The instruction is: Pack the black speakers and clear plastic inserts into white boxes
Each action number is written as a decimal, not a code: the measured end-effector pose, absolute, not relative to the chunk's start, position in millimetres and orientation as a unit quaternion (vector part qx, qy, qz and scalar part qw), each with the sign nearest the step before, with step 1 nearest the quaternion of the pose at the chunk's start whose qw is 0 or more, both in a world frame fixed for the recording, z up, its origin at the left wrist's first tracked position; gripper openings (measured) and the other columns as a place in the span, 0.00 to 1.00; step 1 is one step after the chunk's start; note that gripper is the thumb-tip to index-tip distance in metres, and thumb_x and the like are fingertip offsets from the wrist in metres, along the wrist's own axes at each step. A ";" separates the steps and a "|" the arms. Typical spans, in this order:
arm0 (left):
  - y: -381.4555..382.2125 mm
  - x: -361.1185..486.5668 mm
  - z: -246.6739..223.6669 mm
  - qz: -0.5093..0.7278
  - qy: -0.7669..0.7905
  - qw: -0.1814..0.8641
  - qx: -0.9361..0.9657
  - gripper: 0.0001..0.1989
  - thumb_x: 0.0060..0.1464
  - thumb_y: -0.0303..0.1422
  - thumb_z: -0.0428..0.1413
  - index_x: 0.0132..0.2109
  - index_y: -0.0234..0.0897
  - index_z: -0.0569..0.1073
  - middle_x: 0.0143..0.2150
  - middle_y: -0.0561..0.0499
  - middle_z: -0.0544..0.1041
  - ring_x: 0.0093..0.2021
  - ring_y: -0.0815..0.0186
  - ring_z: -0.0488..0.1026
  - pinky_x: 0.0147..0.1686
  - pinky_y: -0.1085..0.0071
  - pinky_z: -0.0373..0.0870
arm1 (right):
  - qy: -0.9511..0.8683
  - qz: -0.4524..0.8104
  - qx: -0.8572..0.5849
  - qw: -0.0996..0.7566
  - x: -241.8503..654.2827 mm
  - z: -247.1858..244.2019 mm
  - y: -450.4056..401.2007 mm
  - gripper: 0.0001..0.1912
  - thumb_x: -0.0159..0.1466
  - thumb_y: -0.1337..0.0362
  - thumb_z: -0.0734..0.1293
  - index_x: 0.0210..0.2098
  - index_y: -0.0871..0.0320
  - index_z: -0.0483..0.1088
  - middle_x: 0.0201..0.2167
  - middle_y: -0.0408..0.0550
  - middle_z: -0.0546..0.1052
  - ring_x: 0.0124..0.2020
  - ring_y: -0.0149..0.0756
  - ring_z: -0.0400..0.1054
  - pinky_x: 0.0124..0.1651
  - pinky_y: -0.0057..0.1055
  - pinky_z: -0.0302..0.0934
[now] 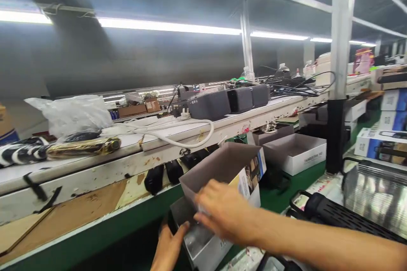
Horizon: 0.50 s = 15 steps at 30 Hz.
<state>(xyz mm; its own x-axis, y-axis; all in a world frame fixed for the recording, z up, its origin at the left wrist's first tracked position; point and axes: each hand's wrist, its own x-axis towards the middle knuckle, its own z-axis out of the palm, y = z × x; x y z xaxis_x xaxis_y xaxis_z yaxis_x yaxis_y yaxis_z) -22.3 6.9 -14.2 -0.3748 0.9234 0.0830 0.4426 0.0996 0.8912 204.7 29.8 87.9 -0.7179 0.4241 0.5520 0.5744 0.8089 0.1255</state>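
Note:
My left hand (168,243) is at the near end of a lower open box (206,256), its thumb over the rim and the other fingers mostly hidden outside. That box is grey inside with white printed sides, and something shiny lies in it. My right hand (224,209) reaches across above it, fingers curled and slightly blurred; what they hold, if anything, cannot be made out. Directly behind that hand, a second open cardboard box (219,163) with a grey inside and picture-printed side sits tilted, partly covered by the hand.
Another white box (299,152) stands behind on the green surface (276,201). Black slatted lamp-like units (343,216) lie at right, near a metal post (341,51). A white shelf (165,142) carries dark speakers-like blocks (210,103), cables and a plastic bag (70,114).

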 end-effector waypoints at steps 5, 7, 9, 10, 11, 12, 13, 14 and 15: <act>-1.4 -21.4 -10.6 0.430 0.700 0.232 0.521 0.34 0.54 0.41 0.55 0.63 0.27 0.62 0.66 0.31 0.63 0.69 0.45 0.57 0.69 0.52 0.54 | -0.908 -0.078 -0.335 0.241 259.4 76.9 81.3 0.23 0.70 0.45 0.63 0.45 0.59 0.75 0.41 0.54 0.79 0.44 0.47 0.70 0.48 0.41 0.59; -3.1 -21.3 -1.3 0.414 0.709 0.191 0.539 0.31 0.55 0.41 0.56 0.62 0.28 0.65 0.65 0.31 0.64 0.70 0.43 0.56 0.70 0.52 0.53 | -0.907 -0.042 -0.352 0.225 259.1 65.9 94.9 0.20 0.73 0.50 0.60 0.37 0.58 0.74 0.34 0.49 0.79 0.37 0.42 0.71 0.44 0.37 0.58; -2.4 -19.6 11.6 0.391 0.702 0.093 0.588 0.32 0.56 0.40 0.58 0.64 0.30 0.63 0.69 0.32 0.61 0.72 0.43 0.52 0.71 0.51 0.53 | -0.898 -0.048 -0.365 0.242 246.6 61.7 103.1 0.22 0.74 0.51 0.60 0.31 0.59 0.73 0.30 0.48 0.78 0.33 0.40 0.71 0.46 0.38 0.57; -0.9 -17.7 18.6 0.373 0.681 0.025 0.629 0.35 0.56 0.39 0.61 0.67 0.33 0.60 0.72 0.34 0.57 0.74 0.43 0.49 0.71 0.51 0.52 | -0.895 -0.061 -0.359 0.257 237.2 62.9 105.8 0.22 0.73 0.51 0.61 0.30 0.59 0.72 0.29 0.47 0.78 0.33 0.39 0.71 0.49 0.39 0.57; 1.6 -15.3 25.2 0.347 0.644 -0.049 0.680 0.40 0.54 0.36 0.64 0.69 0.37 0.56 0.74 0.37 0.52 0.75 0.45 0.46 0.72 0.50 0.51 | -0.894 -0.077 -0.343 0.276 226.8 65.8 107.8 0.22 0.73 0.51 0.61 0.29 0.59 0.72 0.28 0.47 0.78 0.32 0.38 0.72 0.51 0.39 0.56; 4.7 -12.6 31.0 0.318 0.598 -0.119 0.726 0.48 0.51 0.34 0.68 0.72 0.40 0.52 0.76 0.39 0.48 0.76 0.46 0.44 0.73 0.50 0.50 | -0.893 -0.096 -0.323 0.299 216.1 69.8 109.3 0.23 0.73 0.51 0.61 0.28 0.59 0.72 0.27 0.46 0.78 0.31 0.38 0.72 0.52 0.39 0.55; 8.5 -10.1 35.6 0.292 0.553 -0.175 0.761 0.56 0.46 0.32 0.71 0.73 0.42 0.47 0.76 0.40 0.45 0.76 0.46 0.42 0.73 0.48 0.49 | -0.888 -0.118 -0.300 0.327 205.9 74.1 110.3 0.24 0.74 0.51 0.60 0.28 0.58 0.72 0.26 0.46 0.77 0.31 0.38 0.71 0.52 0.39 0.55; 12.6 -8.2 38.8 0.275 0.516 -0.217 0.782 0.63 0.41 0.30 0.74 0.74 0.42 0.42 0.77 0.38 0.45 0.76 0.46 0.42 0.74 0.47 0.50 | -0.881 -0.139 -0.274 0.359 197.0 78.1 110.7 0.25 0.74 0.51 0.59 0.27 0.58 0.71 0.26 0.46 0.77 0.30 0.37 0.70 0.50 0.38 0.55; 16.7 -7.1 40.5 0.269 0.493 -0.246 0.790 0.69 0.38 0.30 0.76 0.74 0.40 0.38 0.76 0.36 0.45 0.76 0.46 0.42 0.73 0.45 0.50 | -0.873 -0.158 -0.247 0.390 189.7 81.1 110.7 0.25 0.75 0.52 0.57 0.27 0.58 0.71 0.25 0.47 0.76 0.29 0.37 0.69 0.47 0.37 0.55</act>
<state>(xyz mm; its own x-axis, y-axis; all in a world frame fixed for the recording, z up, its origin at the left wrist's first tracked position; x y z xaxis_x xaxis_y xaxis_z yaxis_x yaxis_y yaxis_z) -7.1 16.7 40.5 0.3698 0.6464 0.6674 0.9109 -0.3939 -0.1232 189.7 110.7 81.1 -0.5735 0.3085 0.7589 0.5547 0.8279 0.0827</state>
